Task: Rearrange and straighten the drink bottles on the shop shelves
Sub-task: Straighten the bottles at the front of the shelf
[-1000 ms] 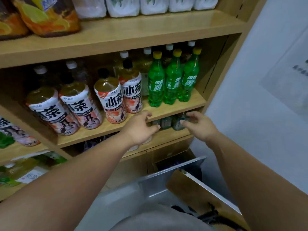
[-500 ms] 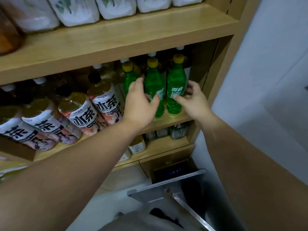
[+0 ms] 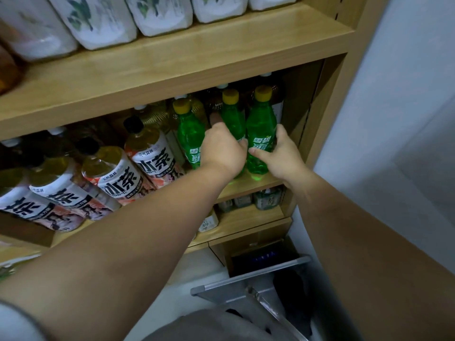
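Three green soda bottles with yellow caps stand at the right end of the middle shelf [image 3: 248,187]. My left hand [image 3: 222,150] grips the middle green bottle [image 3: 232,116], fingers curled round its body. My right hand [image 3: 280,156] grips the right green bottle [image 3: 261,126] at its label. The left green bottle [image 3: 189,134] stands free beside my left hand. Left of them stand several iced-tea bottles [image 3: 152,153] with white labels and black caps, leaning in the wide-angle view.
White packs [image 3: 160,13] line the upper shelf. More bottles stand behind the green ones. Small bottles [image 3: 267,198] sit on the lower shelf. The shelf's right side panel [image 3: 320,112] is close to my right hand. A metal frame [image 3: 248,284] lies near the floor.
Both hands rose from the lower shelf to the green bottles and closed round the middle and right ones. The view has moved closer to the shelf.
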